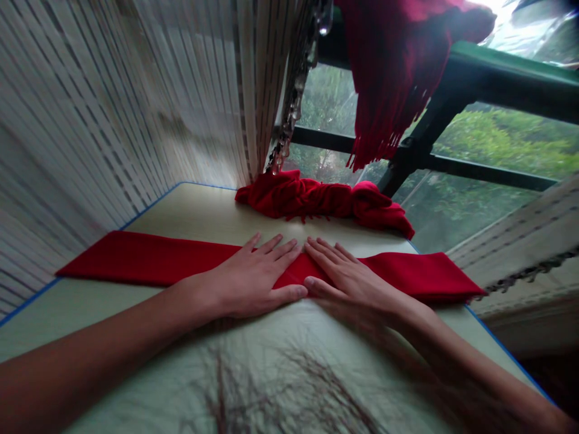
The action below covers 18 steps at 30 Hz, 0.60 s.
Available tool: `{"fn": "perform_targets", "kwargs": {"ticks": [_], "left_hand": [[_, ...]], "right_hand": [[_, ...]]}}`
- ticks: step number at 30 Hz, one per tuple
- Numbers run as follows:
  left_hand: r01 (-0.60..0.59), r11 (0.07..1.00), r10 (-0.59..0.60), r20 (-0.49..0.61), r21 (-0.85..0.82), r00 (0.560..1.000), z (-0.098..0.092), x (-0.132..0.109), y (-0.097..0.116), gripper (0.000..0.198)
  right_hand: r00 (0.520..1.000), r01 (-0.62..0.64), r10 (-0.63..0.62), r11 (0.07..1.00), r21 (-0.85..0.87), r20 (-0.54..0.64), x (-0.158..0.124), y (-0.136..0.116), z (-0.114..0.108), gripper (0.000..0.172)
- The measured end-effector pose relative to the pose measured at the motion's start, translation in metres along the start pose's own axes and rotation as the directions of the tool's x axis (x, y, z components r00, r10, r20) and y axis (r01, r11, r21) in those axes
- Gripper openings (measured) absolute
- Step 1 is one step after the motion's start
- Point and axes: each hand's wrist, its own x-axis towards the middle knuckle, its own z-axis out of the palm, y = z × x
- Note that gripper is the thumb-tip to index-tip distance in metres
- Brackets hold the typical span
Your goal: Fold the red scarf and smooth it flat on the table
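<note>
left hand (pixel 246 280) and right hand (pixel 348 282) are lying flat side by side on a long folded red cloth (pixel 136 259), thumbs almost touching in the middle. the fingers (pixel 278 250) are spread and pressing down, no pinching on either hand. the cloth runs across the worktop (pixel 190 214) under both hands and sticks out past them each way. just beyond the fingers there's a bunched-up red scarf (pixel 312 200) with a fringe, and another red scarf (pixel 393 72) hangs above it in front of a window (pixel 497 144). striped curtain (pixel 113 120) off to the left.
</note>
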Motion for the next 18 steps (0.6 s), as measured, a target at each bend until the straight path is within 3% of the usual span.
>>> {"fn": "perform_targets", "kwargs": {"ticks": [18], "left_hand": [[-0.010, 1.000, 0.010, -0.027, -0.007, 1.000, 0.0033, 0.0007, -0.0030, 0.085]], "right_hand": [[1.000, 0.018, -0.018, 1.000, -0.013, 0.012, 0.0008, -0.0033, 0.0000, 0.078]]}}
